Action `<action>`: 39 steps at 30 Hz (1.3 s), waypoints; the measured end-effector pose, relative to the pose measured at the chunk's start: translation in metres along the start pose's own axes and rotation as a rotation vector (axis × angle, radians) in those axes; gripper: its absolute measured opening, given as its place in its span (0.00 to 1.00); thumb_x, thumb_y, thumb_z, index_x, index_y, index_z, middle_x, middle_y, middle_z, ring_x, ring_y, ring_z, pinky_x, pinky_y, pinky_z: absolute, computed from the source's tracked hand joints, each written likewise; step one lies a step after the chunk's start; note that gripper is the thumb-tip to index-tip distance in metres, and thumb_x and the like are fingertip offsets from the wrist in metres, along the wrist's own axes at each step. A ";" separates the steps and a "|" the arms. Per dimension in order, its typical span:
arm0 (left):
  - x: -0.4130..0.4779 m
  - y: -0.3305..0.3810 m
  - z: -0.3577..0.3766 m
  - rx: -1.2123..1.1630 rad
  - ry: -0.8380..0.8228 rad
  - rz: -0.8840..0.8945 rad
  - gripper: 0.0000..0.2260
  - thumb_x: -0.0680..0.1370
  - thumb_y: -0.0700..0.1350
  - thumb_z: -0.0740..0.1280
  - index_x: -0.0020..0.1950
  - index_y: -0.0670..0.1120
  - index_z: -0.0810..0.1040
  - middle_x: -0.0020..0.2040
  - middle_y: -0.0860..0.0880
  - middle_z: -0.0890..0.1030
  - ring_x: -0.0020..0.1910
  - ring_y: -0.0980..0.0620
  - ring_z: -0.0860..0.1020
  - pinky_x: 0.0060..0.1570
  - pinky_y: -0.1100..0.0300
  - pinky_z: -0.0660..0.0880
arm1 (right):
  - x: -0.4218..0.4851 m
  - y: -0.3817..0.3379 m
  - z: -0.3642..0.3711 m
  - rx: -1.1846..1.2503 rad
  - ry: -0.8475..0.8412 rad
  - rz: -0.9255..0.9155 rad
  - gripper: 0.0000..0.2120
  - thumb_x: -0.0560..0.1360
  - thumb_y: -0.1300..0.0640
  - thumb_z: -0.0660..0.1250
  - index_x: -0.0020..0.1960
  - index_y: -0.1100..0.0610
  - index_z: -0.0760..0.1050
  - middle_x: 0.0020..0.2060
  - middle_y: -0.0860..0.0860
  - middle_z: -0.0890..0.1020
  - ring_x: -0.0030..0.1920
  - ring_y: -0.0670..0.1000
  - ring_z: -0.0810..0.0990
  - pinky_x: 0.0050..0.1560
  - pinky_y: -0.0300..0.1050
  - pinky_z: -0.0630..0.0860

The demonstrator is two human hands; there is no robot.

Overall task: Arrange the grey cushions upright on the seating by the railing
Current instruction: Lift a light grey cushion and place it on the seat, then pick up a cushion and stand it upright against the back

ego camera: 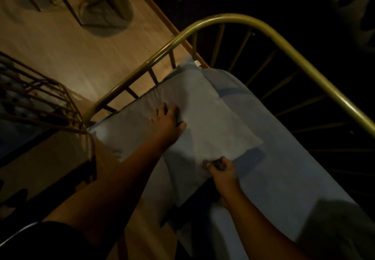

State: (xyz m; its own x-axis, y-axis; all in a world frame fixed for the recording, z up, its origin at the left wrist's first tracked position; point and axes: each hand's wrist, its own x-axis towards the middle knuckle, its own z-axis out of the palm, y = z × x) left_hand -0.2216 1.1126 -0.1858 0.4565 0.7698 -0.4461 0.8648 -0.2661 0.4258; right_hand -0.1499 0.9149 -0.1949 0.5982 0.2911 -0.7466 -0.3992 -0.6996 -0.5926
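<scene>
1. Grey cushion (205, 121): one, square, soft. It lies on the seat pad at the curved end of the seating, its far corner close to the rail, its near edge lifted off the pad with a dark shadow beneath. Tilted, not yet upright.
2. Left hand (167, 120): laid flat on the cushion's left part, fingers spread, thumb pointing right. Pressing or steadying; not clamped on anything.
3. Right hand (222, 169): closed over the cushion's near edge, fingers curled into the fabric, gripping that edge.
4. Seat pad (284, 178): pale blue-grey, long, running from the rail toward the lower right. No second cushion can be made out with certainty in this dim view.
5. Brass railing (233, 19): curved top bar with thin spindles, wrapping the end of the seating; darkness beyond it.
6. Wooden floor (60, 56): to the left, with wire-framed furniture (38, 95) nearby.
7. Step in hand, as judged: positioning the cushion against the rail end.
8. Next move, as judged: the right hand raises the near edge while the left guides the face back, until the cushion leans on the spindles without sliding.
</scene>
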 end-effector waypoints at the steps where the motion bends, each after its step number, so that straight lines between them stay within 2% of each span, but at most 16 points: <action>1: -0.011 0.012 -0.001 -0.038 -0.002 0.027 0.30 0.76 0.54 0.66 0.75 0.47 0.61 0.76 0.39 0.59 0.74 0.37 0.59 0.72 0.45 0.58 | -0.005 -0.005 -0.012 0.000 -0.005 -0.034 0.15 0.73 0.60 0.72 0.58 0.57 0.73 0.47 0.50 0.77 0.52 0.54 0.77 0.53 0.47 0.73; 3: -0.036 0.042 -0.003 -0.125 -0.019 0.099 0.27 0.76 0.50 0.67 0.72 0.44 0.65 0.72 0.40 0.67 0.69 0.39 0.68 0.65 0.55 0.64 | -0.018 -0.018 -0.038 0.003 0.010 -0.121 0.15 0.74 0.60 0.70 0.59 0.58 0.72 0.49 0.48 0.75 0.52 0.50 0.74 0.51 0.39 0.69; 6: -0.079 0.097 0.002 -0.197 -0.097 0.268 0.24 0.76 0.44 0.68 0.70 0.42 0.68 0.69 0.41 0.71 0.65 0.43 0.72 0.55 0.69 0.62 | -0.041 -0.033 -0.079 0.060 0.088 -0.240 0.11 0.74 0.60 0.70 0.55 0.57 0.74 0.50 0.52 0.78 0.55 0.53 0.77 0.52 0.39 0.70; 9: -0.123 0.149 0.011 -0.183 -0.151 0.443 0.21 0.75 0.46 0.69 0.67 0.43 0.72 0.65 0.42 0.76 0.64 0.45 0.74 0.64 0.57 0.69 | -0.075 -0.041 -0.130 0.146 0.200 -0.341 0.09 0.74 0.63 0.69 0.55 0.60 0.76 0.47 0.53 0.79 0.51 0.50 0.78 0.54 0.41 0.74; 11: -0.155 0.180 0.016 -0.227 -0.146 0.540 0.19 0.75 0.48 0.68 0.64 0.45 0.74 0.60 0.44 0.79 0.60 0.47 0.77 0.60 0.56 0.72 | -0.103 -0.040 -0.171 0.204 0.267 -0.418 0.10 0.75 0.62 0.69 0.56 0.60 0.76 0.49 0.52 0.79 0.52 0.49 0.78 0.56 0.41 0.75; 15: -0.236 0.241 0.028 -0.302 -0.202 0.711 0.17 0.76 0.46 0.68 0.63 0.44 0.75 0.60 0.46 0.79 0.60 0.51 0.76 0.58 0.66 0.67 | -0.176 -0.017 -0.254 0.256 0.389 -0.555 0.10 0.75 0.59 0.68 0.55 0.51 0.75 0.50 0.49 0.81 0.53 0.47 0.79 0.53 0.37 0.76; 19: -0.320 0.286 0.053 -0.367 -0.293 0.880 0.17 0.76 0.48 0.67 0.64 0.51 0.73 0.61 0.52 0.76 0.61 0.55 0.73 0.60 0.63 0.69 | -0.249 0.020 -0.334 0.251 0.560 -0.686 0.10 0.75 0.58 0.69 0.55 0.49 0.75 0.51 0.48 0.81 0.54 0.46 0.80 0.56 0.40 0.76; 23: -0.391 0.330 0.092 -0.387 -0.356 0.969 0.21 0.76 0.48 0.67 0.68 0.53 0.68 0.66 0.55 0.69 0.62 0.62 0.67 0.55 0.81 0.60 | -0.299 0.071 -0.406 0.249 0.800 -0.757 0.10 0.74 0.57 0.68 0.55 0.50 0.75 0.51 0.48 0.81 0.54 0.47 0.79 0.56 0.38 0.75; 25: -0.418 0.349 0.116 -0.383 -0.413 1.002 0.27 0.75 0.50 0.69 0.71 0.54 0.63 0.68 0.55 0.65 0.64 0.62 0.65 0.56 0.81 0.59 | -0.312 0.104 -0.438 0.215 0.910 -0.746 0.10 0.75 0.56 0.68 0.55 0.49 0.75 0.52 0.47 0.79 0.54 0.40 0.77 0.56 0.32 0.72; 27: -0.435 0.361 0.142 -0.412 -0.527 0.985 0.34 0.71 0.57 0.71 0.73 0.56 0.59 0.74 0.53 0.62 0.70 0.57 0.65 0.64 0.68 0.65 | -0.320 0.139 -0.466 0.182 1.029 -0.727 0.13 0.74 0.54 0.67 0.58 0.52 0.75 0.54 0.47 0.76 0.55 0.34 0.74 0.57 0.27 0.69; 28: -0.441 0.365 0.155 -0.432 -0.555 0.945 0.41 0.67 0.62 0.72 0.74 0.56 0.56 0.75 0.51 0.61 0.71 0.54 0.65 0.67 0.59 0.68 | -0.322 0.158 -0.479 0.181 1.086 -0.723 0.17 0.73 0.52 0.67 0.60 0.54 0.75 0.56 0.48 0.74 0.57 0.36 0.73 0.60 0.30 0.69; 30: -0.452 0.368 0.179 -0.463 -0.546 0.868 0.51 0.62 0.67 0.73 0.76 0.60 0.47 0.77 0.50 0.57 0.74 0.51 0.63 0.69 0.46 0.67 | -0.326 0.197 -0.501 0.196 1.199 -0.674 0.29 0.72 0.50 0.69 0.70 0.56 0.66 0.65 0.53 0.68 0.66 0.48 0.71 0.67 0.41 0.68; 32: -0.465 0.371 0.200 -0.496 -0.474 0.823 0.53 0.63 0.64 0.75 0.76 0.63 0.42 0.78 0.50 0.55 0.75 0.50 0.61 0.71 0.44 0.64 | -0.330 0.238 -0.521 0.213 1.297 -0.554 0.39 0.72 0.49 0.71 0.75 0.54 0.55 0.73 0.57 0.60 0.73 0.55 0.61 0.72 0.44 0.60; 34: -0.473 0.374 0.219 -0.556 -0.413 0.749 0.50 0.68 0.54 0.75 0.77 0.58 0.42 0.78 0.48 0.56 0.74 0.49 0.61 0.71 0.47 0.63 | -0.333 0.278 -0.540 0.230 1.350 -0.402 0.43 0.71 0.43 0.70 0.77 0.53 0.51 0.76 0.58 0.55 0.76 0.56 0.55 0.74 0.53 0.56; 36: -0.476 0.378 0.232 -0.596 -0.377 0.686 0.47 0.71 0.47 0.73 0.78 0.52 0.42 0.78 0.47 0.57 0.74 0.49 0.62 0.71 0.50 0.63 | -0.333 0.316 -0.556 0.283 1.364 -0.231 0.46 0.68 0.37 0.68 0.77 0.51 0.51 0.77 0.57 0.56 0.76 0.57 0.55 0.74 0.61 0.56; 39: -0.467 0.379 0.240 -0.606 -0.345 0.633 0.43 0.74 0.50 0.70 0.78 0.53 0.42 0.78 0.47 0.58 0.73 0.48 0.63 0.71 0.49 0.62 | -0.332 0.354 -0.570 0.525 1.202 -0.126 0.49 0.66 0.33 0.68 0.78 0.49 0.50 0.77 0.55 0.57 0.75 0.58 0.59 0.72 0.62 0.60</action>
State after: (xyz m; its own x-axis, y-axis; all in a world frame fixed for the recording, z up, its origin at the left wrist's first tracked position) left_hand -0.0572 0.5129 -0.0049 0.9250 0.3453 -0.1585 0.2227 -0.1547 0.9625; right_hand -0.0937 0.1981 0.0154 0.7824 -0.6135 -0.1066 -0.3533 -0.2965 -0.8873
